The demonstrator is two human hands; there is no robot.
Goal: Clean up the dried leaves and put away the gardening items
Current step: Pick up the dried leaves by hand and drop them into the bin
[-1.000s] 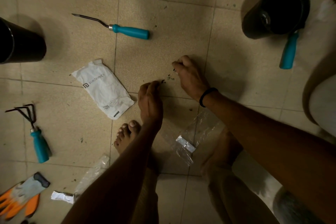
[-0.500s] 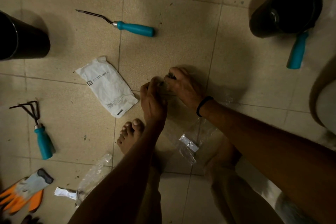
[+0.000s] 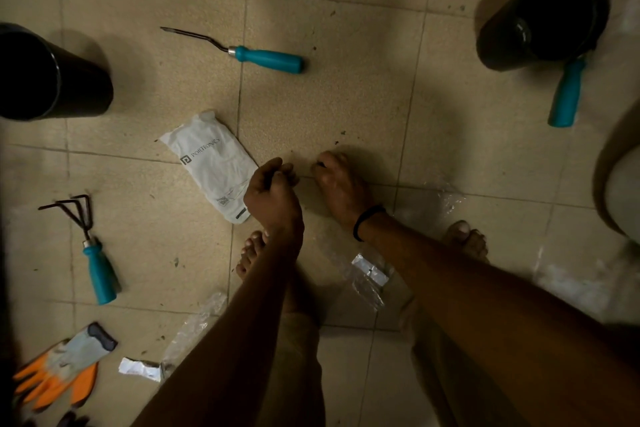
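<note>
Bare tile floor (image 3: 346, 87): my right grip (image 3: 341, 187) pinches at dried-leaf crumbs (image 3: 343, 132), fingertips pressed down by the tile joint. More specks lie just beyond them. My left grip (image 3: 273, 191) is clenched, probably round gathered bits, though its contents are hidden. The step goes best with fingertips low, sweeping the specks together before lifting them, and the left fist kept closed until it reaches a pot (image 3: 540, 10).

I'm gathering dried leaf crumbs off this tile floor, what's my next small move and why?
Probably reach the right hand slightly forward and pinch up the dark leaf bits lying loose on the tile just beyond its fingertips. The left hand is curled beside it, its contents hidden.
</note>
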